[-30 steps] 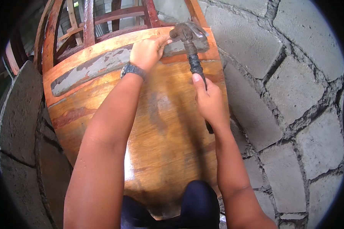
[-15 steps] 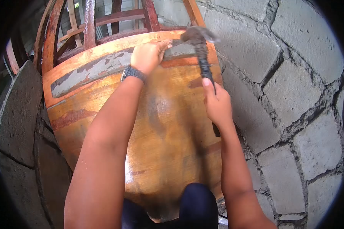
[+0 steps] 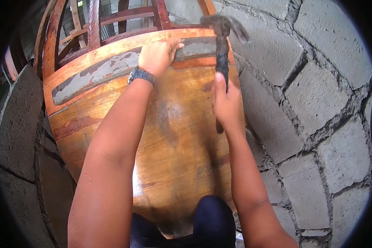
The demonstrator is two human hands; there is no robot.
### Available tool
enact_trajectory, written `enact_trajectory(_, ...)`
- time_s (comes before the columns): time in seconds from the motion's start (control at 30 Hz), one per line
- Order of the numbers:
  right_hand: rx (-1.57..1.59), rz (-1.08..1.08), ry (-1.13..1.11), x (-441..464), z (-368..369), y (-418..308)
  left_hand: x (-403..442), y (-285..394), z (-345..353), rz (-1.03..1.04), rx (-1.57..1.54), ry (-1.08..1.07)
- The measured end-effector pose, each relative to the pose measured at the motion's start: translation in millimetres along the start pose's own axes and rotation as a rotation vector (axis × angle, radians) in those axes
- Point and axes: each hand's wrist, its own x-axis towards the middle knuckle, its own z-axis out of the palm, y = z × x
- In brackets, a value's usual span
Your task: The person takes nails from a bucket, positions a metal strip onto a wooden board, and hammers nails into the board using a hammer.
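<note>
Hammer (image 3: 222,28) gripped w/ R hand (image 3: 227,103); L hand (image 3: 157,57) curled on gray strip (image 3: 111,68).

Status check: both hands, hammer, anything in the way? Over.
Right hand gripping hammer. Left hand at grey strip, its grip unclear. Possibly in the way: left hand, near hammer.

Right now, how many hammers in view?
1: the hammer, gripped in the right hand, near the upper right corner of the wooden panel in the picture. Any behind or beneath the panel would be hidden.
</note>
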Motion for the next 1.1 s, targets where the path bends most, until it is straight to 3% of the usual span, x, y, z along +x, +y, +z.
enact_trajectory(0.03, 0.002, 0.006, 0.002, 10.2, 5.5, 0.8, -0.6, 1.8, -0.8, -0.044, 0.017, -0.031)
enact_trajectory(0.1, -0.054, -0.188, 0.148, 41.4, 24.1, -11.4, 1.4, 7.9, -9.6, -0.081, 0.038, -0.062)
enact_trajectory(0.17, -0.067, -0.206, 0.102, 86.0, 39.2, 1.6, 5.7, 16.1, -23.7, -0.155, -0.019, -0.179)
enact_trajectory(0.33, -0.273, -0.236, 0.122, 109.7, 65.8, 16.1, 1.3, 7.3, -28.0, -0.115, -0.103, -0.116)
enact_trajectory(0.4, -0.354, -0.077, 0.077, 99.1, 61.3, 6.4, 2.2, 8.9, -39.7, 0.053, -0.133, -0.115)
enact_trajectory(0.43, -0.348, -0.086, 0.069, 99.6, 62.1, -0.6, -2.5, 7.5, -50.0, 0.031, 0.037, -0.231)
enact_trajectory(0.53, -0.418, -0.073, 0.071, 95.3, 56.1, -3.1, -29.8, -21.2, -77.1, 0.007, 0.116, -0.088)
enact_trajectory(0.63, -0.452, -0.051, 0.082, 93.7, 58.3, -9.8, -48.3, -40.7, -114.8, -0.120, 0.281, -0.203)
enact_trajectory(0.73, -0.433, 0.010, 0.024, 90.7, 55.7, -14.8, -43.2, -56.6, -124.2, -0.041, 0.387, -0.282)
enact_trajectory(0.9, -0.479, 0.000, 0.041, 87.2, 57.4, -13.5, -31.6, -70.8, -122.7, 0.057, 0.351, -0.285)
enact_trajectory(1.1, -0.394, -0.053, 0.022, 97.4, 59.7, -9.5, -37.4, -65.9, -120.6, -0.003, 0.347, -0.247)
